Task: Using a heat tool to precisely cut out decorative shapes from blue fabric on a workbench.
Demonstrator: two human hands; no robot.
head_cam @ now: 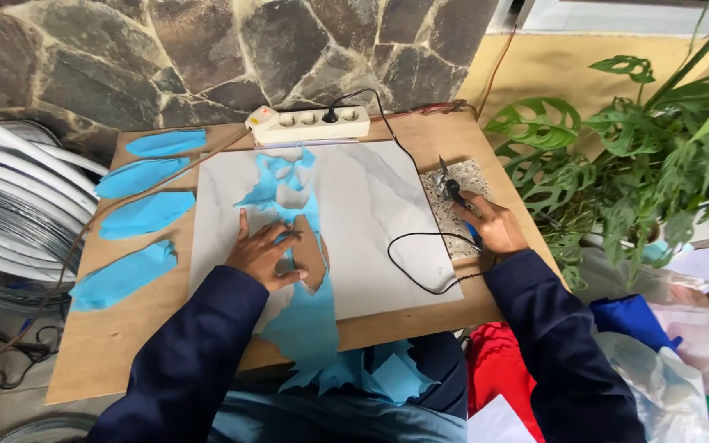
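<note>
You pressed the blue sheet [309, 316] flat while holding the hot tool [455, 194].
Your left hand [263, 254] lay open, fingers spread, so the sheet stayed steady on the tile [371, 205]; right hand [494, 226] gripped the tool over its stone rest [473, 176].

under the left hand's fingers [268, 242] part of the blue cut sheet [309, 320] is covered, and its lower end drops past the table [108, 344] edge out of sight. the right hand's fingers [476, 215] wrap the dark tool [453, 190], hiding its grip; its tip, beyond the fingertips, is too small to tell. the white tubing [10, 164] is cut off by the frame's left edge.
</note>
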